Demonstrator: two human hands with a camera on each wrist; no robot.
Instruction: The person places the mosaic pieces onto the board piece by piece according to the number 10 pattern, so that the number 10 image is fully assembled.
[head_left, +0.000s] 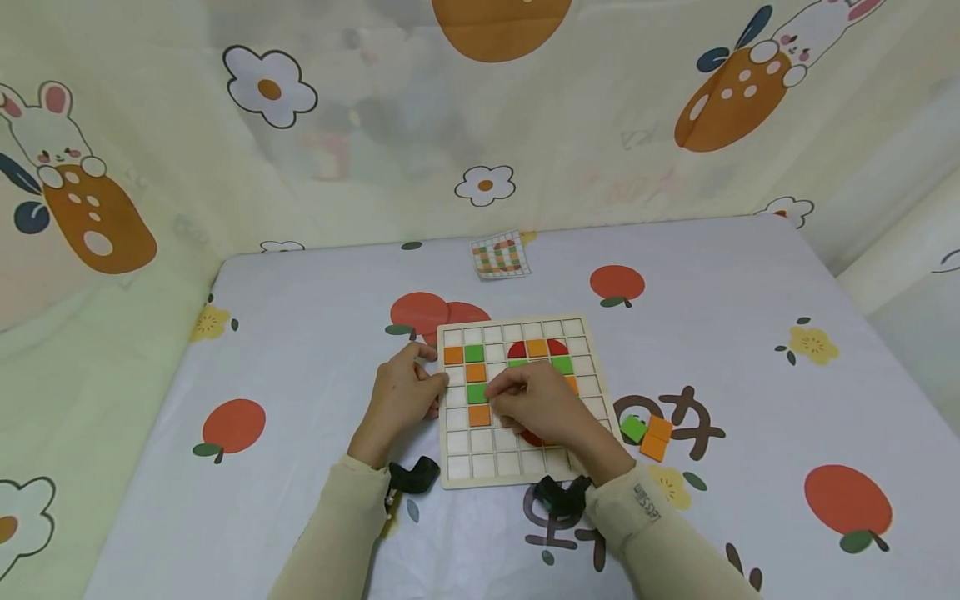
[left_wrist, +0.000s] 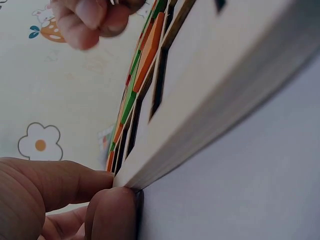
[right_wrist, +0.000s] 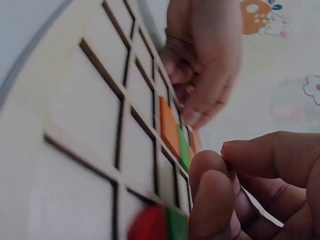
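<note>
A square wooden grid board (head_left: 492,465) lies on the table, with green and orange square tiles and red rounded pieces in some cells. My left hand (head_left: 403,387) pinches the board's left edge between thumb and fingers; in the left wrist view its fingertips (left_wrist: 107,212) meet the rim. Over the middle of the board is my right hand (head_left: 543,402), fingers curled and fingertips together, near a green tile (head_left: 477,393). No piece shows between those fingertips in any view. The right hand hides part of the grid, including part of a red piece (head_left: 532,438).
Right of the board lie a loose green tile (head_left: 633,428) and orange tiles (head_left: 654,447). A patterned card (head_left: 500,256) sits at the table's back edge. Black wrist devices (head_left: 561,497) are worn near both cuffs. A printed curtain (head_left: 390,167) hangs behind the table.
</note>
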